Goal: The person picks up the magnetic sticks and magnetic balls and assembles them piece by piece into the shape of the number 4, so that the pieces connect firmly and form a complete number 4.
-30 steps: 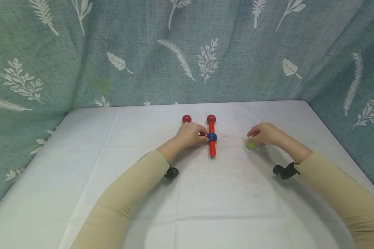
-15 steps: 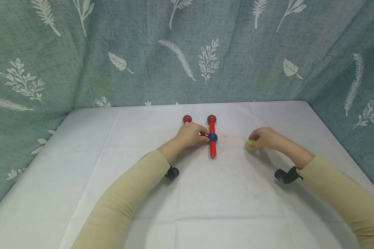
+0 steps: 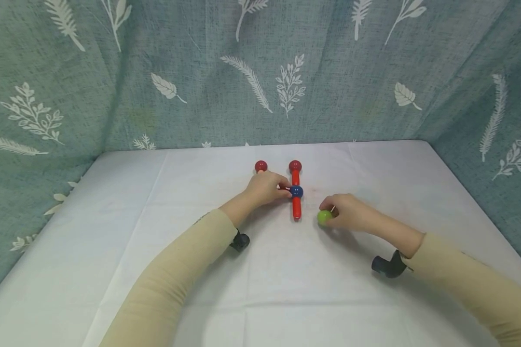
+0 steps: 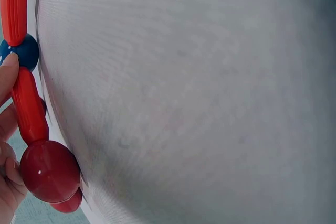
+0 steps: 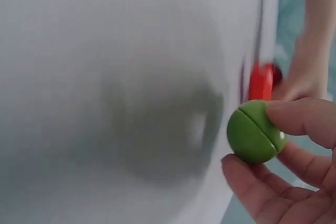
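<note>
My left hand (image 3: 264, 187) pinches around a blue ball (image 3: 296, 192), which joins red rods in a toy structure lying on the table. One red rod (image 3: 296, 208) points toward me from that ball, and another runs away from me to a red ball (image 3: 295, 166). A second red ball (image 3: 261, 166) shows just beyond the left hand, which hides the parts between. My right hand (image 3: 349, 212) holds a green ball (image 5: 254, 132) with a groove round it, thumb on one side and fingertips on the other, just right of the structure.
A white cloth (image 3: 286, 279) with fold lines covers the table. Behind it hangs a blue-green curtain (image 3: 199, 96) with white leaf prints, which also runs down both sides. A dark wrist camera (image 3: 388, 266) sits under the right sleeve.
My right hand has taken hold of the green ball and carried it left and toward me, closer to the structure. The left hand stays at the blue ball.
</note>
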`<state>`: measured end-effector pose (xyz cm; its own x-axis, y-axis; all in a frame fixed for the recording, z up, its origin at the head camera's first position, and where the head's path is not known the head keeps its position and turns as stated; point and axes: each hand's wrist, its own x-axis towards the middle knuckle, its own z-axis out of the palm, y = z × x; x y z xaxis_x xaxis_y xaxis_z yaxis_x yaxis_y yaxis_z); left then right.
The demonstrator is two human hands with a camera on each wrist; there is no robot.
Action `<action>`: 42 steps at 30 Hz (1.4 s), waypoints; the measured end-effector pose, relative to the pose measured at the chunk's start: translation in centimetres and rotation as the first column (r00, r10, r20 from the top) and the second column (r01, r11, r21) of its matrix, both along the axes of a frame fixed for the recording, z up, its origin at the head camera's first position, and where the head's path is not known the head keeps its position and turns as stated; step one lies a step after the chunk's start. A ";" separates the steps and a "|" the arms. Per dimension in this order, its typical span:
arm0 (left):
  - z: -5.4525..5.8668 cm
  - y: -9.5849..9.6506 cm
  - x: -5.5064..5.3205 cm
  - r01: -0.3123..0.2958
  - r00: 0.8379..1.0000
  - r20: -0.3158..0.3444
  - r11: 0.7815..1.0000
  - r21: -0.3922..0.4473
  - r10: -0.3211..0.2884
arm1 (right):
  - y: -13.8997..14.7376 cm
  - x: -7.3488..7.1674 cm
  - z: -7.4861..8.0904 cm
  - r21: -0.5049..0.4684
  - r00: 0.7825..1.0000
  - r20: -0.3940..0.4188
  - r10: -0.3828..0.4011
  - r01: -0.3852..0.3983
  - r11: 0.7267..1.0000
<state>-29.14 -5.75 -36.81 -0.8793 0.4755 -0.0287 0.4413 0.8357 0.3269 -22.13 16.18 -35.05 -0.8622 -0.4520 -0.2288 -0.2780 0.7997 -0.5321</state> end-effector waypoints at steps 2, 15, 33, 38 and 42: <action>0.0 0.0 0.0 0.001 1.000 0.000 1.000 -0.002 -0.001 | -0.9 0.6 -0.1 0.005 0.999 -0.014 0.042 -0.042 0.999; 0.2 0.0 0.1 0.001 1.000 -0.010 1.000 -0.022 -0.001 | -4.4 1.8 -0.4 0.030 0.986 -0.094 0.140 -0.138 0.990; 0.3 0.0 0.1 0.007 1.000 -0.011 1.000 -0.010 -0.007 | -5.8 2.2 -0.6 0.064 0.988 -0.148 0.052 -0.043 0.997; 0.3 0.0 0.2 0.005 1.000 -0.006 1.000 -0.011 -0.005 | -5.8 2.3 -0.7 0.062 0.986 -0.160 0.056 -0.046 0.997; 0.3 0.0 0.2 0.001 1.000 -0.003 1.000 -0.013 -0.001 | -5.8 2.2 -0.8 0.060 0.985 -0.162 0.059 -0.050 0.997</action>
